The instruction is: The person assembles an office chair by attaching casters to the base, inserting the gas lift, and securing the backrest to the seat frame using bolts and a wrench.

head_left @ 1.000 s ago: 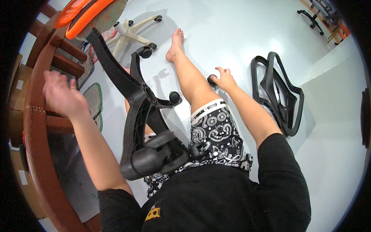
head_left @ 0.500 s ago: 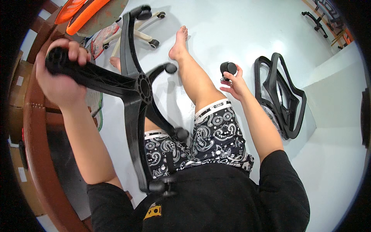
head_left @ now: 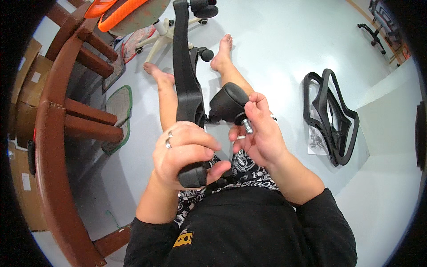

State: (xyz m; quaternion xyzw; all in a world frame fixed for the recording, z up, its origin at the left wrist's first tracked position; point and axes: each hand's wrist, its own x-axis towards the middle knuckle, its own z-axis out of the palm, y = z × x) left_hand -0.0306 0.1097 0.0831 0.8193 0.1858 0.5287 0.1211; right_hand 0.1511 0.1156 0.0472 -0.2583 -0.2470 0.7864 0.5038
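Observation:
A black five-legged office-chair base (head_left: 187, 84) stands on edge before me, its legs running away from my body. My left hand (head_left: 184, 153) is wrapped around the near end of one leg, thumb and fingers on either side of its tip. In my right hand (head_left: 264, 133) is a black chair caster (head_left: 229, 101), held by the fingers just right of the base. Its bare metal stem (head_left: 247, 126) points toward me. Other casters sit on far legs, including one at the top (head_left: 204, 10) and a smaller-looking one (head_left: 206, 54) below it.
On the floor to the right lies a black chair frame (head_left: 331, 118), with a bag of small metal parts (head_left: 316, 141) beside it. Brown wooden furniture (head_left: 49, 147) and cardboard boxes (head_left: 22, 178) line the left. An orange chair (head_left: 122, 15) on a white wheeled base stands at the far left.
The chair base has turned, and its held leg end has come down in front of my body. My right hand has brought the caster inward, close to that leg end.

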